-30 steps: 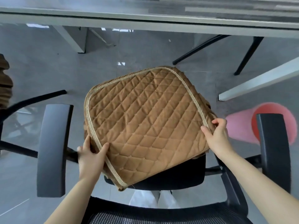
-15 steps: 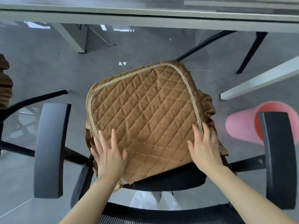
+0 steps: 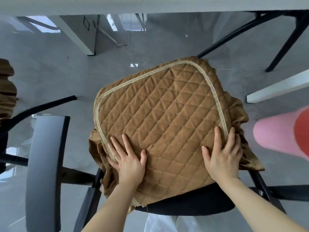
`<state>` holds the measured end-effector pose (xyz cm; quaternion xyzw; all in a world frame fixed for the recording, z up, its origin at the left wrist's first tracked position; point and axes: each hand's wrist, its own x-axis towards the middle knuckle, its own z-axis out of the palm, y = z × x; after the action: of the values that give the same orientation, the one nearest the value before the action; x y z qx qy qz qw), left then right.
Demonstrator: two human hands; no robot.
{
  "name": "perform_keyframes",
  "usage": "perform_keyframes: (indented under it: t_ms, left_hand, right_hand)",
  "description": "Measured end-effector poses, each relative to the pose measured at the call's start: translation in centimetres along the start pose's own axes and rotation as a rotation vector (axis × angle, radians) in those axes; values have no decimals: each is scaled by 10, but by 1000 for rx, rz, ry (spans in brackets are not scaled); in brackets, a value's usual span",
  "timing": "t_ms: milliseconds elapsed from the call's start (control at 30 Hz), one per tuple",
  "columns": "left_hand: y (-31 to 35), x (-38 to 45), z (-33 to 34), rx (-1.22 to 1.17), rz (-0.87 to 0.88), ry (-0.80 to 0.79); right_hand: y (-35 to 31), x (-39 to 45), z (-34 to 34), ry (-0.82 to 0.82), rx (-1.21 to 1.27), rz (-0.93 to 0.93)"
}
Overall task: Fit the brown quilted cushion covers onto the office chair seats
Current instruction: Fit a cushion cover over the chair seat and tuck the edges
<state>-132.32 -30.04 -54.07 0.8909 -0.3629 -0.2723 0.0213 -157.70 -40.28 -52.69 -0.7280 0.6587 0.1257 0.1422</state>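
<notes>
A brown quilted cushion cover [image 3: 163, 118] with pale braid trim lies over the black office chair seat [image 3: 192, 203], whose near edge still shows. Its skirt bunches loose at the left and right sides. My left hand [image 3: 128, 158] lies flat on the cover's near left corner, fingers spread. At the near right edge my right hand [image 3: 222, 153] rests flat too, fingertips reaching the braid. Neither hand grips the fabric.
The chair's left armrest [image 3: 45, 168] stands beside the seat, and its right arm strut [image 3: 259, 183] shows lower right. More brown fabric [image 3: 6, 91] is at the far left. A pink and red cylinder [image 3: 284, 133] lies right. Table legs [image 3: 284, 41] and a white beam [image 3: 277, 87] stand beyond.
Both hands let go of the cover's edges and now lie flat on top. The cover has settled down onto the seat and its side skirts have spread out.
</notes>
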Motion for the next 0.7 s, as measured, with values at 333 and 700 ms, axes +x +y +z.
perform_keyframes:
  t_ms: [333, 700]
  left_hand:
    - [-4, 2, -21, 33, 41, 9]
    - [22, 120, -78, -235, -201, 86]
  right_hand:
    - [3, 26, -26, 166, -65, -24]
    - [-57, 152, -68, -12, 0, -141]
